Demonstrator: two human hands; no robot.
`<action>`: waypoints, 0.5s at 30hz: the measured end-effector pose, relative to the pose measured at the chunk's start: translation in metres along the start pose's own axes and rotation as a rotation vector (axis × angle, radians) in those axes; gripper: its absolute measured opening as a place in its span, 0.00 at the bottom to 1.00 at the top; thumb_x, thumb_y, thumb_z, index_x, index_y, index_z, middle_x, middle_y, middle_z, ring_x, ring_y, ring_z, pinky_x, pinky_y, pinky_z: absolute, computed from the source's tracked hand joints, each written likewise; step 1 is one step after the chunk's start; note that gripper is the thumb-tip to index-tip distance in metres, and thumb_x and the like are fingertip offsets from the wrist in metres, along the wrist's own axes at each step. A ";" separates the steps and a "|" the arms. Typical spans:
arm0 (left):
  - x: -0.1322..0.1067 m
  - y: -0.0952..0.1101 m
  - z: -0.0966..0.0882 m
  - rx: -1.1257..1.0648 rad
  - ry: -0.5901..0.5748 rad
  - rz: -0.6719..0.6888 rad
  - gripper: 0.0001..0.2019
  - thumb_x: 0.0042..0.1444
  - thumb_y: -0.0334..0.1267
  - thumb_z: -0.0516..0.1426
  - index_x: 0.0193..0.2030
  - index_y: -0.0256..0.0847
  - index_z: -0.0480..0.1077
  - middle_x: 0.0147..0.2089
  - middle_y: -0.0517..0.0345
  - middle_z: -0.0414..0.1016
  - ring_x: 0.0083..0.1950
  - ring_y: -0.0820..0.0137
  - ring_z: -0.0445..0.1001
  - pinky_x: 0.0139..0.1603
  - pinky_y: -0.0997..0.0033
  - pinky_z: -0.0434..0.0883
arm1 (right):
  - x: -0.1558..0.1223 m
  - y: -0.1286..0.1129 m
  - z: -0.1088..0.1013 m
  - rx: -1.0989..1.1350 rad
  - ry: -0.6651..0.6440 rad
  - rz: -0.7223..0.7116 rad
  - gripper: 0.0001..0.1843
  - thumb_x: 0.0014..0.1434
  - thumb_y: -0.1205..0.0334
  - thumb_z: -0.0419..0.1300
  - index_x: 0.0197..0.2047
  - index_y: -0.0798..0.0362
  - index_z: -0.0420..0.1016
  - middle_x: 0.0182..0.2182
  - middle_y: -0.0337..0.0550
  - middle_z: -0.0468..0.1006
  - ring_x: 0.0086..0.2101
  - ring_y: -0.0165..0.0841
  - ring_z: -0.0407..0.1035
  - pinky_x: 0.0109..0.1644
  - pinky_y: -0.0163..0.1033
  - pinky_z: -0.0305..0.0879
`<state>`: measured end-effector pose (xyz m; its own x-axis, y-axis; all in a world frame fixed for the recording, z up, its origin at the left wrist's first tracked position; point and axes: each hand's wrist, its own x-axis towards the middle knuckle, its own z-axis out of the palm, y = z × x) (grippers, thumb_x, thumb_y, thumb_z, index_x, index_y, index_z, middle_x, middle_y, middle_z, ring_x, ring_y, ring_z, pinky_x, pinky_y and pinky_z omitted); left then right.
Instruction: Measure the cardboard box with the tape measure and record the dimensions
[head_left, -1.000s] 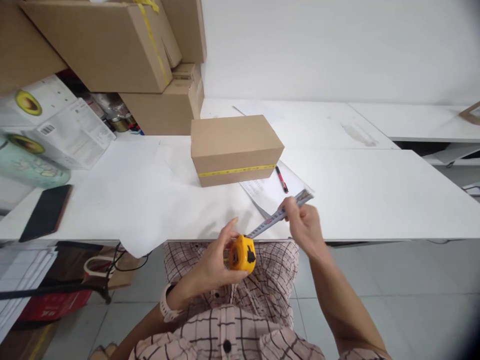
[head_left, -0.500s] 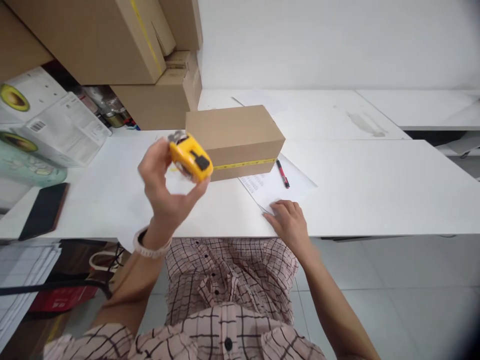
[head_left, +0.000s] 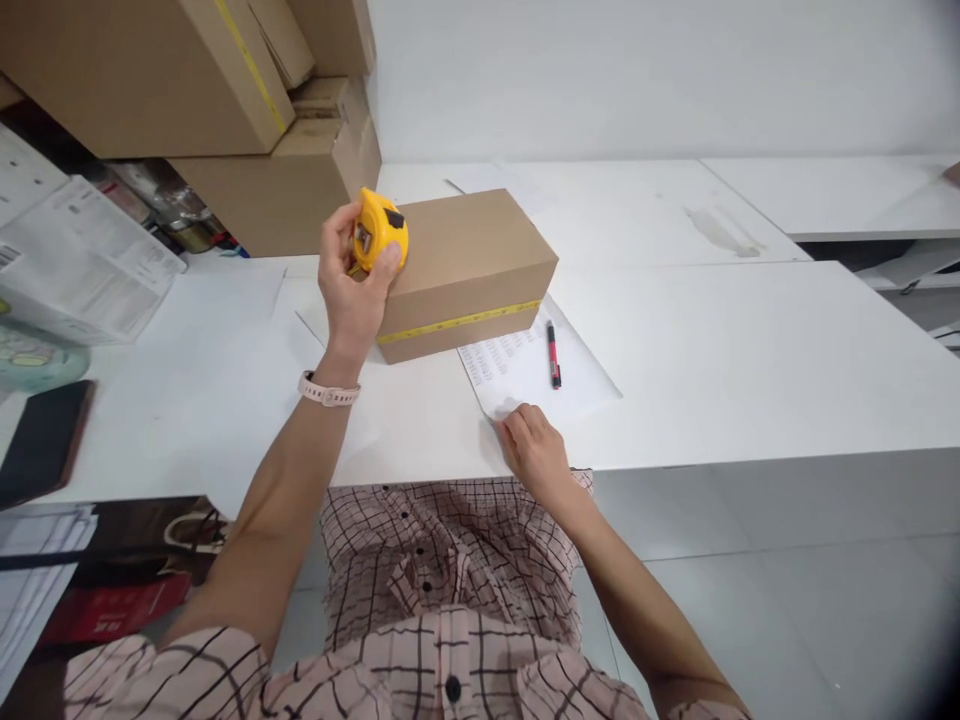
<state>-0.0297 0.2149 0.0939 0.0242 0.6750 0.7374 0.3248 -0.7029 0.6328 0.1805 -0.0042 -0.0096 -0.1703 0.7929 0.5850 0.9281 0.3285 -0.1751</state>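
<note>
My left hand (head_left: 357, 285) is closed around a yellow tape measure (head_left: 380, 232), with the thumb on its near side. It is at the left end of a closed cardboard box (head_left: 472, 250) that has yellow tape along its front face. My right hand (head_left: 537, 455) has its fingers curled and pinched on the near corner of a printed sheet of paper (head_left: 581, 365), which lies partly under the box. A red and black marker (head_left: 553, 355) rests on that sheet.
Cardboard boxes (head_left: 262, 200) are stacked at the back left, beside a white printed carton (head_left: 97, 265). A dark phone (head_left: 45, 440) lies at the left of the white table (head_left: 720, 370). A wall stands behind the table.
My left hand has carried the tape measure up and away from me to the box's left end, turning it. My right hand stays at the paper's corner, its fingers more curled. The view has shifted slightly.
</note>
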 end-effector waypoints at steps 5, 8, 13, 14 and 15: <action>0.004 0.008 0.035 -0.072 -0.024 -0.016 0.25 0.61 0.57 0.61 0.61 0.53 0.63 0.63 0.55 0.72 0.63 0.62 0.73 0.61 0.56 0.73 | 0.009 -0.017 0.017 0.137 -0.034 0.021 0.13 0.72 0.68 0.50 0.33 0.49 0.63 0.30 0.44 0.68 0.31 0.36 0.62 0.30 0.39 0.59; 0.011 0.011 0.056 -0.119 -0.093 -0.010 0.23 0.60 0.54 0.62 0.59 0.56 0.65 0.62 0.56 0.73 0.61 0.62 0.73 0.59 0.57 0.74 | 0.011 -0.021 0.020 0.194 -0.075 0.066 0.13 0.71 0.68 0.49 0.33 0.49 0.63 0.31 0.44 0.68 0.31 0.36 0.62 0.30 0.39 0.59; 0.019 0.006 0.074 -0.210 -0.211 0.053 0.23 0.60 0.54 0.62 0.61 0.58 0.66 0.60 0.54 0.74 0.61 0.60 0.74 0.59 0.56 0.75 | 0.005 -0.014 0.001 0.373 -0.090 0.111 0.11 0.71 0.65 0.52 0.34 0.49 0.66 0.32 0.44 0.72 0.33 0.36 0.66 0.36 0.41 0.65; 0.020 0.005 0.075 -0.230 -0.222 0.068 0.23 0.60 0.54 0.62 0.61 0.58 0.66 0.60 0.54 0.74 0.62 0.59 0.74 0.60 0.55 0.74 | 0.001 -0.006 -0.007 0.380 -0.047 0.140 0.09 0.71 0.63 0.54 0.36 0.49 0.68 0.33 0.45 0.75 0.36 0.37 0.68 0.40 0.43 0.67; 0.020 0.004 0.076 -0.245 -0.229 0.078 0.23 0.60 0.54 0.62 0.61 0.59 0.66 0.60 0.54 0.74 0.62 0.59 0.74 0.60 0.54 0.74 | -0.004 0.005 -0.015 0.362 0.010 0.190 0.05 0.70 0.61 0.56 0.39 0.49 0.70 0.36 0.45 0.77 0.40 0.38 0.70 0.45 0.46 0.68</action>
<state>0.0437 0.2423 0.0932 0.2610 0.6301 0.7314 0.0771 -0.7688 0.6348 0.1904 -0.0132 -0.0009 -0.0023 0.8524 0.5229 0.7661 0.3376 -0.5469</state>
